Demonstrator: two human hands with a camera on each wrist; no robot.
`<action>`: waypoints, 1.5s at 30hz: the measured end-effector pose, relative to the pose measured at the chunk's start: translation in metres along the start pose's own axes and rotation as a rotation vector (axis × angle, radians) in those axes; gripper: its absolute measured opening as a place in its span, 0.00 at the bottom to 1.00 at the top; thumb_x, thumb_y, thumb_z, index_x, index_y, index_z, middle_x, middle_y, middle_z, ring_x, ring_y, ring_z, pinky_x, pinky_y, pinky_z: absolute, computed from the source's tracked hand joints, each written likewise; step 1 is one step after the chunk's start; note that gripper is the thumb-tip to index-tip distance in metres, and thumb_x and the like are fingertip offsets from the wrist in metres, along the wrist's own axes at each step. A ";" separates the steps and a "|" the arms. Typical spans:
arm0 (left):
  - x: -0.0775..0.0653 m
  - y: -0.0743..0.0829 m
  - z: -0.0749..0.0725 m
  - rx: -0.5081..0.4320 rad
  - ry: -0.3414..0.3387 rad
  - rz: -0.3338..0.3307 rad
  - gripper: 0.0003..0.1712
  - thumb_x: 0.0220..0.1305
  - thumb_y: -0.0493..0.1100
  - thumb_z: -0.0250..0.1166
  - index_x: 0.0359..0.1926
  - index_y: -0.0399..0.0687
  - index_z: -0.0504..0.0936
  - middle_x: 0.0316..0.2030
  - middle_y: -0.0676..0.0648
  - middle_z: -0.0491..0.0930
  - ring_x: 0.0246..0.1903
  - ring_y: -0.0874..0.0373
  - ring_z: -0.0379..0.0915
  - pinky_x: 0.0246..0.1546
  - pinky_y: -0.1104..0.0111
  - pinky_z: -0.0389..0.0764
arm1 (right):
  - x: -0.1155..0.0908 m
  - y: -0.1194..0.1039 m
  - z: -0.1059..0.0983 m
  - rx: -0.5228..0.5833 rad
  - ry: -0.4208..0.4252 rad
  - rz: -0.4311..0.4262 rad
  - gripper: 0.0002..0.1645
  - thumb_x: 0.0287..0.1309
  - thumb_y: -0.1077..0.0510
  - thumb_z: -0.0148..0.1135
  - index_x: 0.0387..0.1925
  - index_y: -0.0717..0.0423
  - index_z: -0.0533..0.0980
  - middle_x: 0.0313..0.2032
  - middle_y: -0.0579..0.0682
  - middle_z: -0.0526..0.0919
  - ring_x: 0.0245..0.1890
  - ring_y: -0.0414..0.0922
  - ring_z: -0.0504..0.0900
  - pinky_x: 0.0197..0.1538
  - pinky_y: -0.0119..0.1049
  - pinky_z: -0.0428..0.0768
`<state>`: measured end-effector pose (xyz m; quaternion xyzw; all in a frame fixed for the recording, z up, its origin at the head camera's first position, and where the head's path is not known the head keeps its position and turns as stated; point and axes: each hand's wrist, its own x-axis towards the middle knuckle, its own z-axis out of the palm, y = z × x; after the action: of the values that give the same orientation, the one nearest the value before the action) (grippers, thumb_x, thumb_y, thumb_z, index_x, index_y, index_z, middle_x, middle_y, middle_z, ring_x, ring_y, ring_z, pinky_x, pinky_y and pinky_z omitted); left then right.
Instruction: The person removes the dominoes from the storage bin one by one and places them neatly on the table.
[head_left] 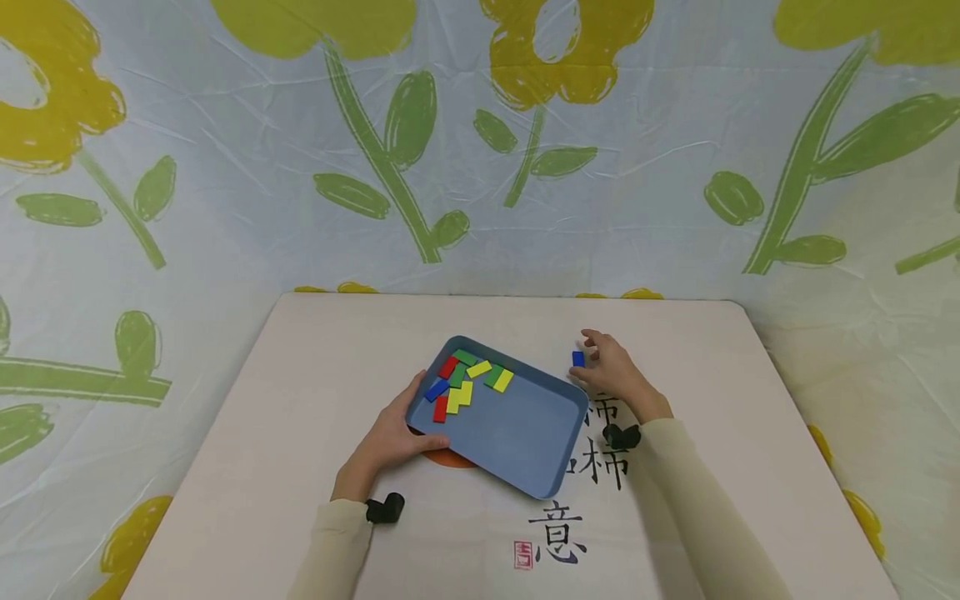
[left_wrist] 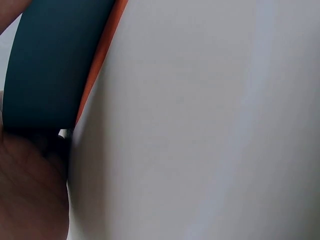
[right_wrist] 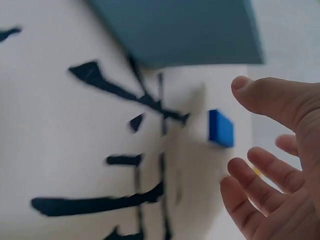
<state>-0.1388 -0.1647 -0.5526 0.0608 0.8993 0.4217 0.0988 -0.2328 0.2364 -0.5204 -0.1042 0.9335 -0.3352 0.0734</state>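
Note:
A blue-grey rectangular tray (head_left: pixel 517 433) sits tilted in the middle, with several red, green, yellow and blue blocks in its upper left part. My left hand (head_left: pixel 393 433) grips its left end, thumb over the near rim; the left wrist view shows the tray's side (left_wrist: pixel 55 65) against the palm (left_wrist: pixel 30 190). Right of the tray, a single blue block (head_left: pixel 578 358) lies on the table. My right hand (head_left: pixel 611 367) is around it with thumb and fingers apart. In the right wrist view, a gap shows between the right hand (right_wrist: pixel 280 165) and the blue block (right_wrist: pixel 221 129).
A pale table (head_left: pixel 300 400) carries black brush characters (head_left: pixel 557 533) and a small red seal mark (head_left: pixel 522 555). Part of an orange shape (head_left: pixel 450 458) shows under the tray's near edge. Behind hangs a cloth (head_left: pixel 637 183) printed with flowers.

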 end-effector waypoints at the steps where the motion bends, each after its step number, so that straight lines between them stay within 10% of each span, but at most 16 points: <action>1: 0.000 0.000 0.000 0.003 0.000 0.000 0.67 0.38 0.68 0.76 0.74 0.78 0.42 0.74 0.53 0.54 0.72 0.48 0.52 0.67 0.44 0.59 | 0.000 -0.004 -0.002 -0.002 -0.003 -0.003 0.51 0.54 0.52 0.71 0.72 0.61 0.54 0.61 0.65 0.69 0.55 0.60 0.74 0.53 0.55 0.77; 19: 0.003 0.000 0.002 0.001 -0.011 0.011 0.67 0.39 0.68 0.75 0.75 0.77 0.42 0.74 0.52 0.53 0.73 0.48 0.51 0.68 0.44 0.58 | 0.002 -0.087 0.030 0.018 -0.069 -0.171 0.51 0.53 0.50 0.71 0.72 0.56 0.56 0.61 0.59 0.71 0.54 0.55 0.76 0.53 0.50 0.79; 45: 0.000 -0.001 -0.001 -0.017 -0.009 0.026 0.66 0.41 0.66 0.75 0.76 0.73 0.43 0.74 0.50 0.53 0.72 0.46 0.51 0.67 0.42 0.59 | 0.008 -0.121 0.104 -0.073 -0.231 -0.307 0.38 0.57 0.49 0.68 0.66 0.59 0.67 0.54 0.52 0.80 0.38 0.42 0.75 0.47 0.35 0.79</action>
<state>-0.1387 -0.1659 -0.5527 0.0737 0.8943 0.4303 0.0980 -0.2015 0.0794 -0.5231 -0.2857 0.9035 -0.2943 0.1241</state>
